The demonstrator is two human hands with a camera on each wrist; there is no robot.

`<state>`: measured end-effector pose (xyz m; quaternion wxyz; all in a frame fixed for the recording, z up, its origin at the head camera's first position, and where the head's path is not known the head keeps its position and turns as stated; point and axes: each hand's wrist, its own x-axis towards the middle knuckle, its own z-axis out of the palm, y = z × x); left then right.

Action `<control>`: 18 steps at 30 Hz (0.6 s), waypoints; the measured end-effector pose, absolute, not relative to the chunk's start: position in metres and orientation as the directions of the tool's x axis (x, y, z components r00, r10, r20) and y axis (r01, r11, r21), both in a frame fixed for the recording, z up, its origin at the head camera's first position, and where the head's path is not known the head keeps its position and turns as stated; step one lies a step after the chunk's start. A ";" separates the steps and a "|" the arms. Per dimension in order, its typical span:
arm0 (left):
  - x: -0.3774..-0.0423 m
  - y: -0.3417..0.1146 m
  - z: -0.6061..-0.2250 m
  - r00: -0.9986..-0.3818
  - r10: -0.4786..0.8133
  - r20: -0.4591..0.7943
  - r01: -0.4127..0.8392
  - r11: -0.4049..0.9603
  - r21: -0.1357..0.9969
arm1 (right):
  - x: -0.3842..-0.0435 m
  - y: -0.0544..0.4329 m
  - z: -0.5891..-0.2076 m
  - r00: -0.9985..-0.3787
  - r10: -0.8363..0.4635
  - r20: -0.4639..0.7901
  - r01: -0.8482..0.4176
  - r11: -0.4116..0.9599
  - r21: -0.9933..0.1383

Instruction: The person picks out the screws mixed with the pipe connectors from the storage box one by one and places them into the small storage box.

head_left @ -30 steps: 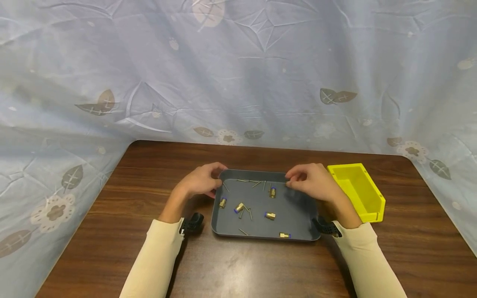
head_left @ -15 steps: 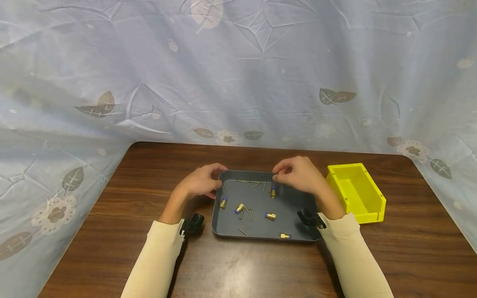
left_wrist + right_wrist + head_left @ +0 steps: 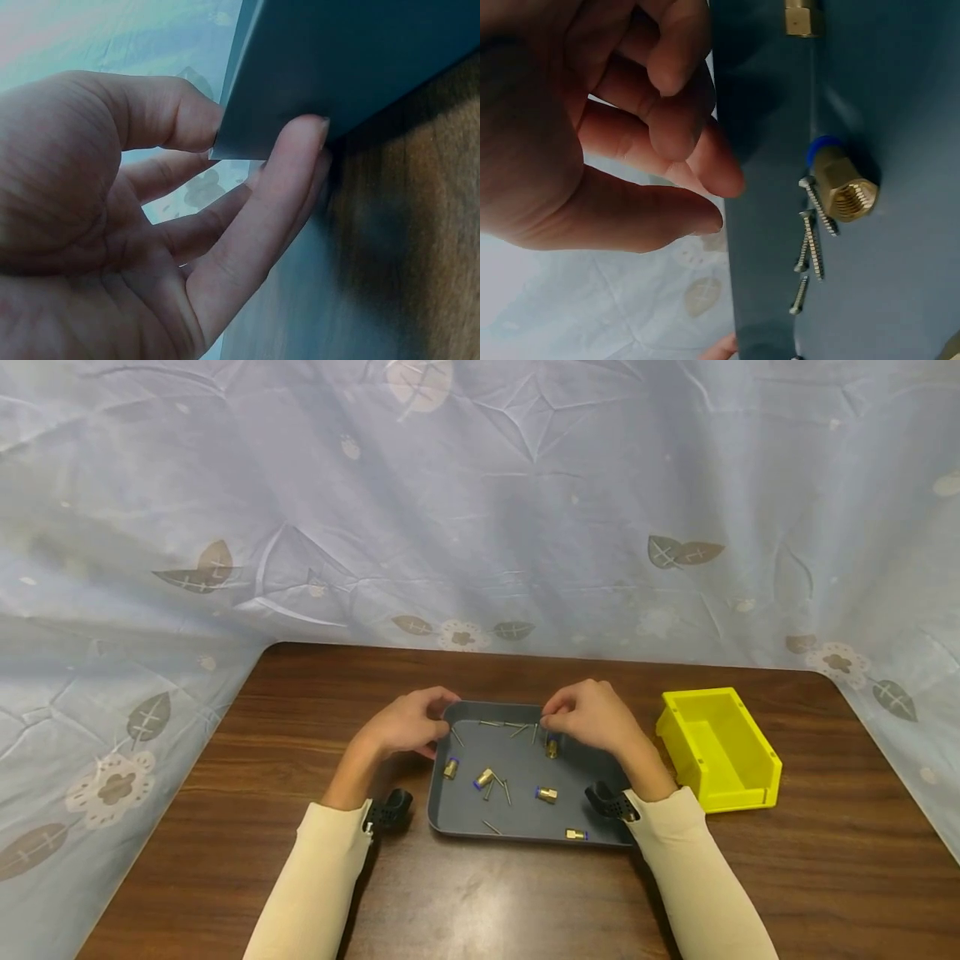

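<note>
A dark grey tray [image 3: 517, 836] holds brass fittings with blue collars and several small screws. My left hand [image 3: 405, 723] grips its back left corner; in the left wrist view, thumb and fingers [image 3: 255, 232] lie on either side of the tray wall [image 3: 300, 82]. Over the back rim hovers my right hand [image 3: 592, 717], its fingers bent and nothing seen between thumb and fingertips. Below it lies a brass fitting [image 3: 844, 184], with screws [image 3: 811, 244] beside it in the right wrist view. Another fitting [image 3: 547, 794] lies nearer the tray's middle.
A yellow open bin [image 3: 723, 752] stands to the right of the tray on the brown wooden table [image 3: 300, 693]. Behind the table hangs a patterned pale curtain [image 3: 480, 527]. Black wrist mounts [image 3: 611, 802] sit low over the tray and table.
My right hand has moved left along the tray's back rim, from near the right corner to above the screws and fitting. My left hand stays at the corner.
</note>
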<state>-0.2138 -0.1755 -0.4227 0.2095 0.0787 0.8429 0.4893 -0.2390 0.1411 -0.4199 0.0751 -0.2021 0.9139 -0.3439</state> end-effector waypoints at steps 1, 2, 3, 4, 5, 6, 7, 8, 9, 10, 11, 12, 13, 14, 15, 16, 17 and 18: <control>-0.213 -0.175 -0.422 -0.900 0.336 -0.278 -0.075 0.508 0.858 | -0.239 0.140 -0.421 -0.907 -0.422 -0.008 -0.315 0.690 -0.652; -0.213 -0.175 -0.422 -0.900 0.337 -0.277 -0.075 0.506 0.859 | -0.239 0.140 -0.422 -0.907 -0.422 -0.019 -0.313 0.701 -0.641; -0.213 -0.175 -0.422 -0.900 0.335 -0.278 -0.077 0.505 0.860 | -0.239 0.139 -0.423 -0.906 -0.422 -0.028 -0.312 0.712 -0.629; -0.213 -0.175 -0.422 -0.900 0.337 -0.277 -0.076 0.504 0.860 | -0.238 0.139 -0.423 -0.906 -0.422 -0.038 -0.312 0.724 -0.615; -0.213 -0.175 -0.422 -0.901 0.336 -0.276 -0.076 0.504 0.860 | -0.237 0.138 -0.423 -0.906 -0.421 -0.049 -0.309 0.736 -0.602; -0.213 -0.175 -0.422 -0.901 0.335 -0.276 -0.077 0.504 0.860 | -0.237 0.138 -0.423 -0.905 -0.420 -0.060 -0.307 0.747 -0.590; -0.214 -0.175 -0.423 -0.901 0.334 -0.275 -0.076 0.505 0.860 | -0.236 0.138 -0.423 -0.906 -0.418 -0.072 -0.304 0.758 -0.578; -0.214 -0.175 -0.423 -0.902 0.334 -0.274 -0.073 0.507 0.859 | -0.235 0.137 -0.422 -0.907 -0.414 -0.084 -0.298 0.769 -0.566; -0.214 -0.175 -0.423 -0.903 0.332 -0.274 -0.072 0.510 0.857 | -0.235 0.137 -0.423 -0.908 -0.408 -0.097 -0.290 0.778 -0.557; -0.214 -0.175 -0.424 -0.903 0.331 -0.273 -0.072 0.512 0.856 | -0.234 0.137 -0.423 -0.910 -0.400 -0.110 -0.280 0.788 -0.548; -0.215 -0.175 -0.424 -0.904 0.328 -0.274 -0.072 0.514 0.855 | -0.234 0.136 -0.423 -0.912 -0.393 -0.123 -0.270 0.796 -0.542; -0.215 -0.175 -0.425 -0.904 0.327 -0.274 -0.073 0.514 0.854 | -0.234 0.136 -0.424 -0.912 -0.386 -0.136 -0.261 0.804 -0.534; -0.215 -0.175 -0.425 -0.905 0.328 -0.273 -0.071 0.515 0.854 | -0.234 0.135 -0.424 -0.914 -0.379 -0.146 -0.253 0.812 -0.526; -0.215 -0.175 -0.425 -0.905 0.326 -0.274 -0.073 0.515 0.854 | -0.234 0.134 -0.425 -0.916 -0.371 -0.155 -0.245 0.820 -0.517; -0.215 -0.175 -0.425 -0.905 0.323 -0.275 -0.078 0.512 0.855 | -0.235 0.133 -0.425 -0.917 -0.365 -0.160 -0.240 0.826 -0.509; -0.215 -0.175 -0.425 -0.906 0.323 -0.275 -0.078 0.511 0.856 | -0.235 0.133 -0.426 -0.918 -0.361 -0.163 -0.238 0.831 -0.502; -0.216 -0.175 -0.425 -0.906 0.322 -0.275 -0.079 0.511 0.856 | -0.235 0.132 -0.426 -0.918 -0.361 -0.165 -0.239 0.835 -0.496; -0.215 -0.175 -0.425 -0.906 0.323 -0.275 -0.078 0.509 0.857 | -0.235 0.131 -0.427 -0.918 -0.362 -0.163 -0.243 0.837 -0.490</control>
